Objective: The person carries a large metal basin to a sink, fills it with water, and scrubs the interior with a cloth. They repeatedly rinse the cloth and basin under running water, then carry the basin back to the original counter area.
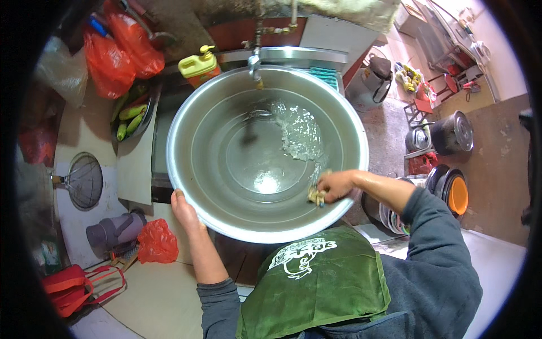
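Observation:
A large round metal basin (186, 169) is tilted towards me under a tap (255, 68). Its left front rim is gripped by my left hand (186, 212), with the thumb up near the edge. My right hand (337, 186) is shut on a wadded yellowish cloth or scrubber (316, 196), pressed to the inner wall at the right front. A splash of water (301, 131) spreads across the right side of the basin's inside. How much water lies at the bottom I cannot tell.
Behind the basin are a yellow pump bottle (198, 64) and a green striped cloth (324, 77). To the left are a bowl of green vegetables (146, 120), a wire strainer (86, 181) and a red plastic bag (158, 241). Pots and a lidded bucket (453, 132) stand at right.

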`<action>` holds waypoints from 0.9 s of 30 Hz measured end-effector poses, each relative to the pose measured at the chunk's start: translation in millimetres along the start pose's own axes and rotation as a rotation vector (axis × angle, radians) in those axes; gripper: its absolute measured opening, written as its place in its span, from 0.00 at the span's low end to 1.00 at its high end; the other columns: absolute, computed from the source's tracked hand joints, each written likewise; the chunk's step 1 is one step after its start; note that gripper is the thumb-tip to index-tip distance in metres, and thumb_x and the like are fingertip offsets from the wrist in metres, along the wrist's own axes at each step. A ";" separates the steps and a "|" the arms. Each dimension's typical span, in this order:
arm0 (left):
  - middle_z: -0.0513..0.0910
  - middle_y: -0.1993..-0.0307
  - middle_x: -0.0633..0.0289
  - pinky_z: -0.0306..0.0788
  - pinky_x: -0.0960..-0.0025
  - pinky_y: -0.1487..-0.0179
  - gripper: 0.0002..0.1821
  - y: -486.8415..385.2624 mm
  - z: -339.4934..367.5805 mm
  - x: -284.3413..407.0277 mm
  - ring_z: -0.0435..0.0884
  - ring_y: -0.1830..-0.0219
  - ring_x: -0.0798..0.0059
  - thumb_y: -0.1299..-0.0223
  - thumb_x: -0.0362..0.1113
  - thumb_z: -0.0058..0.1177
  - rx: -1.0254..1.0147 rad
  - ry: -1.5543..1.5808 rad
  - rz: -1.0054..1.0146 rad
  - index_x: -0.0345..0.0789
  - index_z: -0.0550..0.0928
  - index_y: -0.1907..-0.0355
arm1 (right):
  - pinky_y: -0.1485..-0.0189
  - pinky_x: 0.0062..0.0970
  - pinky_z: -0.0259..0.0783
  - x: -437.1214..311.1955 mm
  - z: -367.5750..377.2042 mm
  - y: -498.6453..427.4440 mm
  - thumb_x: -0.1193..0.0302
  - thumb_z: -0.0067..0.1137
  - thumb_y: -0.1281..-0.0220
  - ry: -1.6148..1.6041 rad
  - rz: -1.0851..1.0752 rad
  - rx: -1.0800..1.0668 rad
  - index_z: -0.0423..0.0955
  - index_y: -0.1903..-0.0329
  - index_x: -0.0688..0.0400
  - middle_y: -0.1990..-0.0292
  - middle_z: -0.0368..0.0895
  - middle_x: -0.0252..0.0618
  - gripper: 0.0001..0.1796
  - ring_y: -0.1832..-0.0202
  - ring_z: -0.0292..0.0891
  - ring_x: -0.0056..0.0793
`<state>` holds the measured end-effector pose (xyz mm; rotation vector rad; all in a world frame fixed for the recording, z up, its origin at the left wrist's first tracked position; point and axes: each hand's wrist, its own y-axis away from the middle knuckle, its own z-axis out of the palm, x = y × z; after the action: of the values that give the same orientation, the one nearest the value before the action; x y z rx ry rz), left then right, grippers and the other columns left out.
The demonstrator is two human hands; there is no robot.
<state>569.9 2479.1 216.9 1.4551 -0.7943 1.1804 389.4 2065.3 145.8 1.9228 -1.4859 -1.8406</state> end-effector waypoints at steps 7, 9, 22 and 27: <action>0.77 0.43 0.51 0.72 0.64 0.39 0.16 13.6 4.8 6.7 0.79 0.46 0.67 0.24 0.31 0.45 0.143 -0.265 0.261 0.28 0.71 0.38 | 0.53 0.40 0.77 75.4 -115.9 2.8 0.66 0.64 0.36 0.009 -0.188 0.751 0.81 0.57 0.57 0.61 0.85 0.49 0.10 0.58 0.83 0.46; 0.76 0.41 0.51 0.71 0.65 0.38 0.18 22.9 17.0 13.7 0.78 0.44 0.67 0.26 0.28 0.47 0.195 -0.400 0.417 0.28 0.71 0.37 | 0.50 0.41 0.77 94.8 -142.9 13.8 0.68 0.62 0.36 0.217 -0.136 0.979 0.80 0.53 0.58 0.59 0.85 0.49 0.12 0.55 0.83 0.49; 0.83 0.48 0.54 0.75 0.66 0.41 0.22 56.9 167.3 20.6 0.82 0.47 0.68 0.30 0.41 0.61 -0.956 -0.979 0.080 0.31 0.79 0.40 | 0.50 0.42 0.79 39.0 -20.6 -50.5 0.62 0.60 0.40 0.415 0.009 0.092 0.86 0.58 0.60 0.57 0.88 0.52 0.16 0.55 0.85 0.51; 0.84 0.46 0.52 0.75 0.65 0.40 0.24 41.3 198.9 -4.8 0.83 0.46 0.66 0.30 0.44 0.60 -1.022 -1.035 0.027 0.31 0.79 0.40 | 0.51 0.43 0.77 -3.4 -4.3 -119.0 0.66 0.58 0.36 -0.133 -0.267 0.084 0.82 0.51 0.56 0.63 0.86 0.51 0.14 0.56 0.84 0.46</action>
<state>580.4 2276.9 233.0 1.0538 -1.7666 -0.1628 459.8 2127.3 72.5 2.1701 -1.4224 -2.0831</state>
